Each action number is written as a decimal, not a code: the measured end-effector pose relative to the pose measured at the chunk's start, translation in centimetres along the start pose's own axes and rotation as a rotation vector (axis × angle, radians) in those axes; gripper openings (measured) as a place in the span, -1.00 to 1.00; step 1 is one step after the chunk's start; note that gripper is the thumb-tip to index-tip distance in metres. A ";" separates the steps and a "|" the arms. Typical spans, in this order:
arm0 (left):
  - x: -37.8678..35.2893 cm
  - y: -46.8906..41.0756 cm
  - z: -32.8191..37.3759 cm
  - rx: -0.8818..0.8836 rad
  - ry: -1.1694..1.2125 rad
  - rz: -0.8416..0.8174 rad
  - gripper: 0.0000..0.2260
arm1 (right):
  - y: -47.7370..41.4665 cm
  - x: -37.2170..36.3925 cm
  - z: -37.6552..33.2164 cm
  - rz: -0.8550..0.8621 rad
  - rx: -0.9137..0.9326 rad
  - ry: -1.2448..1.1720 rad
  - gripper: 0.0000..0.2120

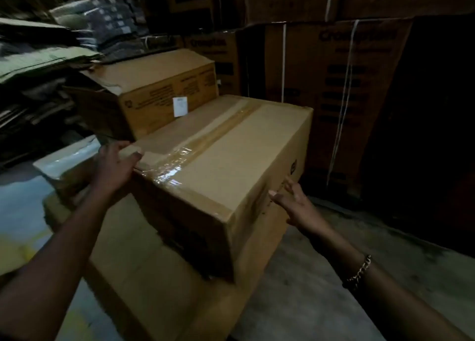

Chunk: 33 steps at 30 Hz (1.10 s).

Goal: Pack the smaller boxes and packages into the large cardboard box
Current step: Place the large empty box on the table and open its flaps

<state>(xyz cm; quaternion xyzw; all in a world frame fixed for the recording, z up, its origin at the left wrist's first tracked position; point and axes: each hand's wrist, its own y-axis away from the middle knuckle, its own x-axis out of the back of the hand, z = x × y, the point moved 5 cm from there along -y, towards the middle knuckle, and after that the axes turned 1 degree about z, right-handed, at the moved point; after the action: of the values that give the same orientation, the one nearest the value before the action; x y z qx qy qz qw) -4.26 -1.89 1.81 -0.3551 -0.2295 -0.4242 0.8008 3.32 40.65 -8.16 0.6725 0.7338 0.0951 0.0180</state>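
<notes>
A large brown cardboard box (231,160), sealed along its top with clear tape, rests on a flat cardboard surface (144,268). My left hand (113,166) grips its near left top corner, fingers curled over the edge. My right hand (295,202) lies flat against the box's right side, fingers spread. Behind it stands a second, smaller cardboard box (159,89) with a white label and an opened flap on its left. A flat white plastic package (64,160) lies to the left of my left hand.
Tall strapped cartons (341,89) are stacked at the back and right. Piles of folded cardboard and bundles (51,58) fill the left. A bare concrete floor (334,276) shows at the lower right.
</notes>
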 end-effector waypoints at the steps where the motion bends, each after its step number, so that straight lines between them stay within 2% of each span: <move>1: 0.5 -1.1 -1.5 0.035 0.027 -0.004 -0.61 | -0.3 -1.3 -0.5 0.008 0.000 -0.021 -0.01; 4: 0.5 -3.1 -5.0 0.247 0.225 -0.125 -0.50 | -1.3 -4.3 -0.4 0.034 -0.039 -0.061 -0.05; 7: -0.8 -3.9 -7.1 0.366 0.344 -0.173 -0.41 | -1.8 -6.0 0.0 0.045 -0.075 -0.099 -0.10; 13: -1.3 -2.8 -7.6 0.371 0.465 -0.113 -0.46 | -2.7 -5.4 0.5 0.096 -0.119 -0.117 -0.05; 16: -0.9 -1.4 -7.1 0.308 0.428 -0.120 -0.52 | -3.4 -1.9 0.2 0.216 -0.081 -0.125 -0.16; 19: -1.6 0.0 -6.1 0.297 0.501 -0.254 -0.70 | -3.0 2.6 0.1 0.293 -0.073 -0.152 -0.45; 20: -2.0 0.5 -5.7 0.329 0.524 -0.322 -0.68 | -2.5 3.5 0.2 0.271 -0.093 -0.176 -0.48; 22: -3.2 1.3 -5.1 0.403 0.528 -0.453 -0.54 | -1.3 4.7 0.5 0.231 -0.191 -0.199 -0.47; 24: -4.5 1.6 -5.0 0.471 0.524 -0.544 -0.31 | -0.3 4.6 1.0 0.199 -0.319 -0.207 -0.43; 26: -5.1 1.7 -4.8 0.553 0.584 -0.629 -0.20 | 0.0 3.9 1.5 0.196 -0.385 -0.249 -0.39; 29: -5.4 1.3 -4.3 0.575 0.642 -0.699 -0.24 | 0.2 3.1 1.5 0.226 -0.344 -0.308 -0.36; 33: -6.4 3.0 -1.8 0.496 0.594 -0.775 -0.36 | 1.9 5.1 1.4 0.259 -0.286 -0.381 -0.50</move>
<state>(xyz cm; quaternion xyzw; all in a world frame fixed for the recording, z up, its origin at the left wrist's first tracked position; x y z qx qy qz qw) -5.01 1.22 -4.80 0.0897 -0.2008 -0.7035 0.6758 4.89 45.95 -8.68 0.7572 0.6041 0.0708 0.2382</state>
